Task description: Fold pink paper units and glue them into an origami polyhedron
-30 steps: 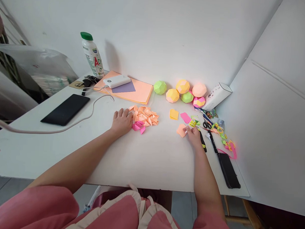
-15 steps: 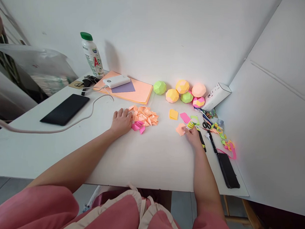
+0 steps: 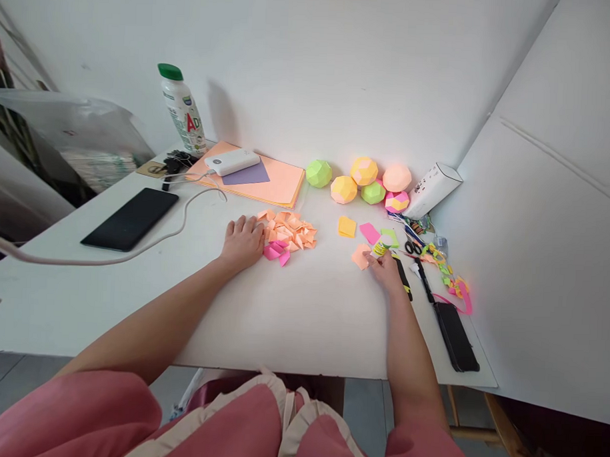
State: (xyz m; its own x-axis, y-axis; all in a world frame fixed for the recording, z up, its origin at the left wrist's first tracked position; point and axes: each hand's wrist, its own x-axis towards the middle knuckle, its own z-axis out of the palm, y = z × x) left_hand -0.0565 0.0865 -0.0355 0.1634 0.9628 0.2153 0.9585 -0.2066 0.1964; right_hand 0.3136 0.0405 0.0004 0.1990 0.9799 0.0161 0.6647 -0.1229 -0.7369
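We see the left hand (image 3: pixel 243 244) palm down on the desk (image 3: pixel 282 321), fingers extended, gripping nothing visible, at the folded orange pieces (image 3: pixel 291 231), midway between front and back edges. Toward the right edge, the right hand (image 3: pixel 384 267) closes around a yellow-labelled tube (image 3: pixel 380 248) beside peach paper (image 3: pixel 359 256).

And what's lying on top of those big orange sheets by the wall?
A purple sheet, a white device partly over it, and some pale cable. Whatever the device covers can't be seen.
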